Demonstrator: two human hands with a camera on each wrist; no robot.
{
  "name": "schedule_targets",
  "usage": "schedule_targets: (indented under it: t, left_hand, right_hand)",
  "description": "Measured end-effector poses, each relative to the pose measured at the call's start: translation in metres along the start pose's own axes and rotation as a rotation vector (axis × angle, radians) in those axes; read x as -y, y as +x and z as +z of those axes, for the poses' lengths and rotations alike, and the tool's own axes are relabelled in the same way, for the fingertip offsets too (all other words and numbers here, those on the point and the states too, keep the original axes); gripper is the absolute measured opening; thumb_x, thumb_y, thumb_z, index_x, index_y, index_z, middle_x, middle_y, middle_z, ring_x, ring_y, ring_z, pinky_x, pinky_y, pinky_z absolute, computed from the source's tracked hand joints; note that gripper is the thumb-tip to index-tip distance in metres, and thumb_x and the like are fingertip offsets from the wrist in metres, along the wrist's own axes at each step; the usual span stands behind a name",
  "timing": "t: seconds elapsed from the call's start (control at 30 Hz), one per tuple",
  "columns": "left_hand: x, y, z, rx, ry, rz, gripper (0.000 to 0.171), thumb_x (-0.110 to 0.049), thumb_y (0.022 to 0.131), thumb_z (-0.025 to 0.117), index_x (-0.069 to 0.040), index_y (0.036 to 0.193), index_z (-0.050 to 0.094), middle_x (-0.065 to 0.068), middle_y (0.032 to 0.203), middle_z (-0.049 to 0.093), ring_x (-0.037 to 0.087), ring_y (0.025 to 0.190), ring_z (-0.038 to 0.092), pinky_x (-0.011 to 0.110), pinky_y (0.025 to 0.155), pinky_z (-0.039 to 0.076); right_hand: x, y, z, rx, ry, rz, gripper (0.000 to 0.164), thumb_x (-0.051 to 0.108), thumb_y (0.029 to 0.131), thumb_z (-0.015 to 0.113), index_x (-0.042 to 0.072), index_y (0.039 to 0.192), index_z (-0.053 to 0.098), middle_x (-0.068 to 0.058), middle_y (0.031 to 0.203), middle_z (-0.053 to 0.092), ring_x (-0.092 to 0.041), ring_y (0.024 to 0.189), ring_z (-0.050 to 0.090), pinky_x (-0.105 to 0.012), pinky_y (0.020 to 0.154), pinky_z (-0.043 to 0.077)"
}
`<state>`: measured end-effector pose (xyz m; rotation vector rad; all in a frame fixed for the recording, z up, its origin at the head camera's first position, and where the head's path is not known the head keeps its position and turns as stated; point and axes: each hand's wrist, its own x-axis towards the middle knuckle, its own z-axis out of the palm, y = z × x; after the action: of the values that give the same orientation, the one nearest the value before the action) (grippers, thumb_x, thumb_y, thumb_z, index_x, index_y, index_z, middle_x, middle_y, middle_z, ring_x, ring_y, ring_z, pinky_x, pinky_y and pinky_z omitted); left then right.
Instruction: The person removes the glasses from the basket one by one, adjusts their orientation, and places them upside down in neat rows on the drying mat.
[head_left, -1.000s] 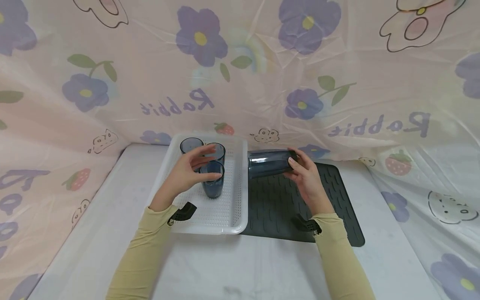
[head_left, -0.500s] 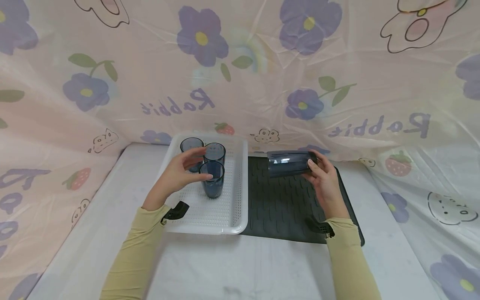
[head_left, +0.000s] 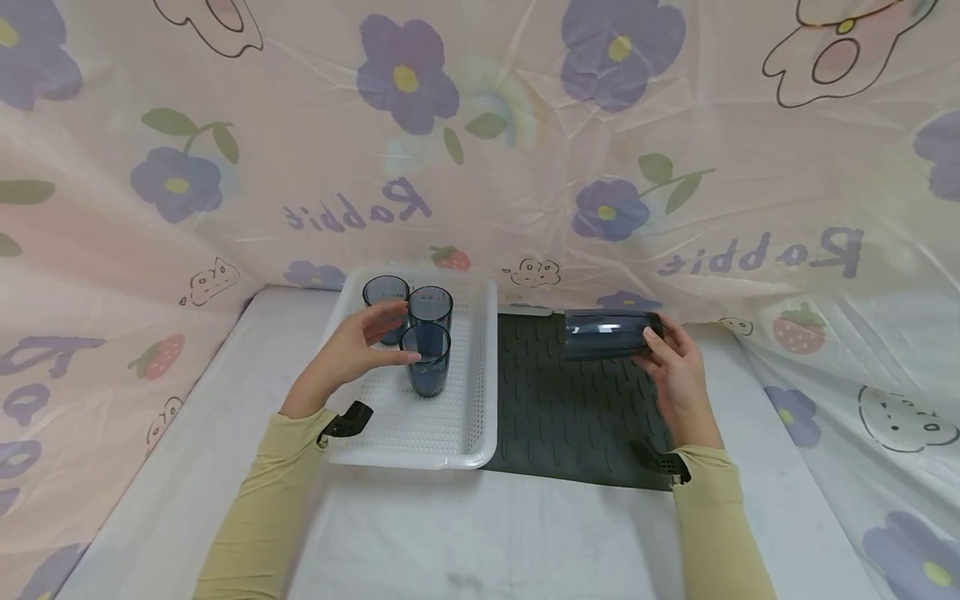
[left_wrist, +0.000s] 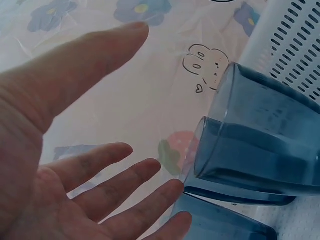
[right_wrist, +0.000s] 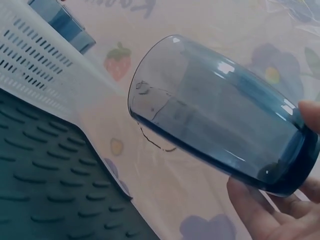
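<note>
My right hand [head_left: 678, 375] grips a blue drinking glass [head_left: 609, 335] by its base end. That glass lies sideways in the air above the dark ridged mat [head_left: 540, 417], its mouth toward the left. In the right wrist view, fingers and thumb pinch the base of the tilted glass [right_wrist: 215, 120]. Three more blue glasses stand upright in a white perforated basket: a front one [head_left: 427, 371], one behind it [head_left: 431, 302] and one at the back left [head_left: 386, 288]. Beside them my left hand [head_left: 348, 354] hovers with spread, relaxed fingers; the left wrist view shows nothing held.
The white basket [head_left: 420, 459] stands on the white table [head_left: 465, 542], directly left of the mat. A printed curtain [head_left: 495, 167] rises closely behind both and along the sides.
My right hand has carried the glass rightward, away from the basket and over the mat. My left hand has drawn back slightly to the left. The standing glasses have stayed put.
</note>
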<state>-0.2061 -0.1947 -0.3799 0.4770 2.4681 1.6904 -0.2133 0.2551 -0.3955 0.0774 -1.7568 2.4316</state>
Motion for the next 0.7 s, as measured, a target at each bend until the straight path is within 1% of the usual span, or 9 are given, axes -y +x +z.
schedule_targets:
  t: [0.13,0.27,0.37,0.4,0.5,0.6,0.7]
  left_hand:
    - [0.006,0.003,0.001,0.002,-0.015,-0.012,0.084,-0.021,0.077,0.083,-0.01,0.146,0.037,0.013,0.149,0.036,0.032,0.135,0.034,0.046,0.113,0.028]
    - [0.011,0.005,0.003,0.01,-0.037,-0.008,0.083,-0.016,0.077,0.083,-0.004,0.145,0.037,0.017,0.148,0.035,0.037,0.135,0.033,0.049,0.112,0.027]
    - [0.01,0.005,0.005,0.016,-0.043,-0.012,0.083,-0.014,0.077,0.082,-0.001,0.145,0.036,0.019,0.148,0.035,0.038,0.134,0.033,0.05,0.112,0.027]
    - [0.01,0.005,0.005,0.017,-0.042,-0.018,0.083,-0.014,0.077,0.082,-0.001,0.145,0.036,0.019,0.148,0.035,0.037,0.134,0.033,0.05,0.112,0.027]
    - [0.011,0.006,0.006,0.023,-0.038,-0.03,0.084,-0.015,0.076,0.083,-0.002,0.145,0.036,0.018,0.148,0.034,0.037,0.134,0.034,0.05,0.112,0.028]
    - [0.013,0.007,0.006,0.026,-0.02,-0.036,0.085,-0.017,0.076,0.083,-0.003,0.145,0.036,0.017,0.148,0.035,0.036,0.133,0.035,0.049,0.112,0.028]
    - [0.015,0.009,0.008,0.024,0.0,-0.035,0.085,-0.018,0.076,0.083,-0.003,0.145,0.036,0.016,0.147,0.037,0.036,0.133,0.036,0.048,0.112,0.029]
  right_hand:
    - [0.001,0.001,-0.006,-0.032,0.005,-0.004,0.039,0.009,0.094,0.062,0.004,0.13,0.049,-0.005,0.11,0.055,-0.011,0.089,0.063,-0.024,0.074,0.056]
    - [0.002,0.001,-0.012,-0.059,0.029,-0.016,0.037,0.005,0.092,0.063,0.002,0.127,0.051,-0.005,0.111,0.056,-0.011,0.09,0.063,-0.023,0.075,0.057]
    - [0.003,0.001,-0.016,-0.069,0.052,-0.024,0.044,0.002,0.091,0.063,-0.003,0.132,0.047,-0.006,0.112,0.056,-0.01,0.093,0.062,-0.023,0.076,0.057]
    - [0.003,0.001,-0.017,-0.073,0.058,-0.022,0.046,0.002,0.091,0.064,-0.002,0.134,0.047,-0.006,0.113,0.055,-0.01,0.094,0.062,-0.022,0.076,0.056]
    - [0.004,0.001,-0.021,-0.091,0.063,-0.015,0.048,0.001,0.089,0.065,0.0,0.135,0.049,-0.005,0.117,0.053,-0.009,0.097,0.062,-0.021,0.076,0.056]
    - [0.005,0.001,-0.025,-0.125,0.075,0.0,0.047,0.0,0.087,0.068,0.005,0.132,0.053,-0.005,0.119,0.052,-0.009,0.097,0.062,-0.021,0.074,0.056]
    - [0.006,0.001,-0.03,-0.151,0.09,0.011,0.053,-0.001,0.087,0.068,0.003,0.136,0.049,-0.003,0.121,0.052,-0.008,0.096,0.062,-0.02,0.073,0.056]
